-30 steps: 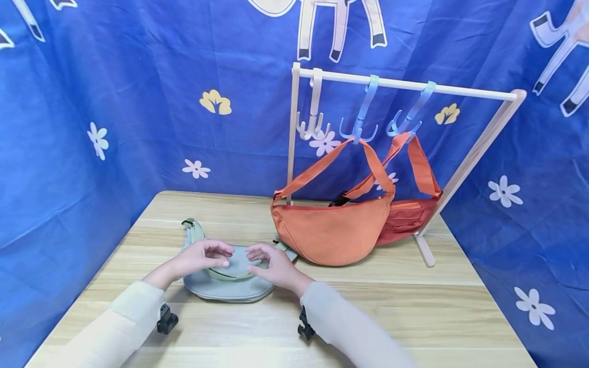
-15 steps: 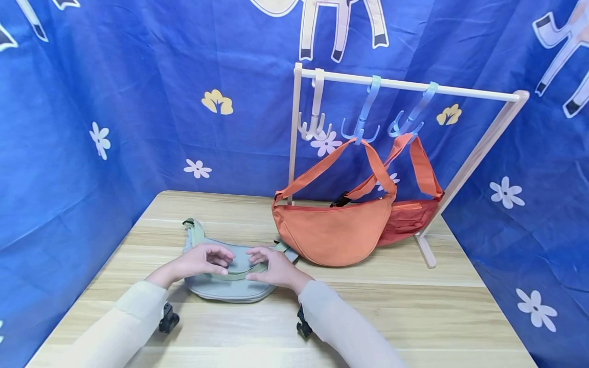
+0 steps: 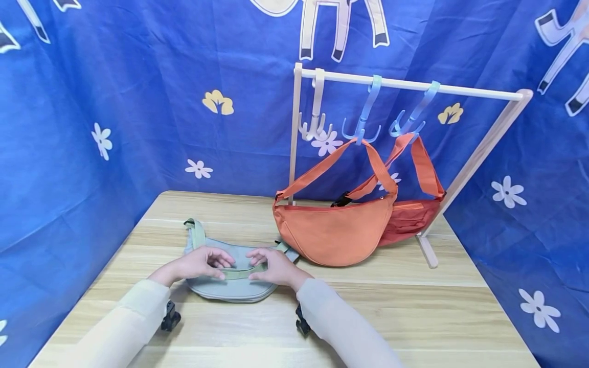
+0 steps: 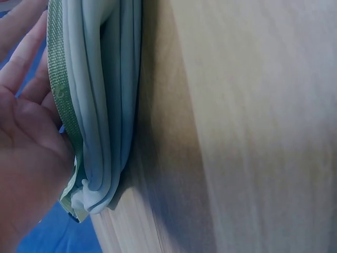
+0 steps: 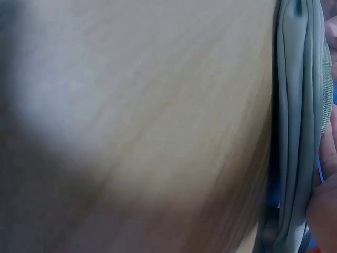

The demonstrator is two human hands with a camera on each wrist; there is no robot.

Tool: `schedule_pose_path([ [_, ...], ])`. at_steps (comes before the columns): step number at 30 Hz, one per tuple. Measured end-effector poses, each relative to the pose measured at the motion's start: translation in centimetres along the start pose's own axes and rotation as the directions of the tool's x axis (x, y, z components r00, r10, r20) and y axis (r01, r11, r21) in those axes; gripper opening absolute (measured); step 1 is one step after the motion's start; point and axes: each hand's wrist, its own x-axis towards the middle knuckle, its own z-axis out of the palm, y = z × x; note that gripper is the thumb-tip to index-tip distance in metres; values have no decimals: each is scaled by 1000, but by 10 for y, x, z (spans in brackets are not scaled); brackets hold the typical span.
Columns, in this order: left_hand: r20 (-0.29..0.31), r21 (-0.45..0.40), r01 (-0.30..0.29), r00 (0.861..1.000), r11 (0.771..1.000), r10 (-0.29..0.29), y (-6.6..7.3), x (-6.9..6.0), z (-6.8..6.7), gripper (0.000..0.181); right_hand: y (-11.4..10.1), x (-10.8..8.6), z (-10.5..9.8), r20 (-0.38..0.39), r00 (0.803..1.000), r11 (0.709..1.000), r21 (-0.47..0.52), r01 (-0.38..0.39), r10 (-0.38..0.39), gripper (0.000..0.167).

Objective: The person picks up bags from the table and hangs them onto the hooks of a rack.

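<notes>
A grey-green bag [image 3: 230,292] lies flat on the wooden table, its pale green strap [image 3: 236,274] stretched across its front. My left hand [image 3: 195,263] hovers at the bag's left part, fingers relaxed and bent, thumb by the strap. Opposite it, my right hand [image 3: 278,268] has its thumb at the strap's right part and its fingers loosely curved. In the left wrist view the open palm [image 4: 31,153] faces the strap [image 4: 60,79] beside the bag's folds [image 4: 124,68]. The right wrist view shows the bag [image 5: 297,95] hiding most of the right hand [image 5: 326,205].
An orange bag [image 3: 336,235] and a red bag [image 3: 409,222] hang by straps from blue hooks [image 3: 361,125] on a white rack [image 3: 409,84] at the back right. A white hook [image 3: 317,107] hangs at the rack's left. Blue patterned cloth [image 3: 152,87] surrounds the table [image 3: 391,317].
The strap between the hands went from a sagging curve to a straighter, flatter band. My left thumb moved slightly down toward it; the right hand barely shifted.
</notes>
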Motion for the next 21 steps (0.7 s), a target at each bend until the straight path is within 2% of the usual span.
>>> schedule_pose_path([
  [6,-11,18,52,999,998,-52,-2,1,-1,38,4,6,2,23,1000,999,-38,-5,6,45],
  [11,-12,36,58,998,998,-58,-1,1,-2,31,4,10,4,34,999,998,-63,-25,27,40],
  [16,-2,17,52,999,999,-52,3,1,-2,25,-2,12,6,49,998,996,-80,-39,43,28],
  [21,17,13,68,998,998,-68,5,0,-7,22,-9,13,7,58,997,996,-85,-36,41,17],
])
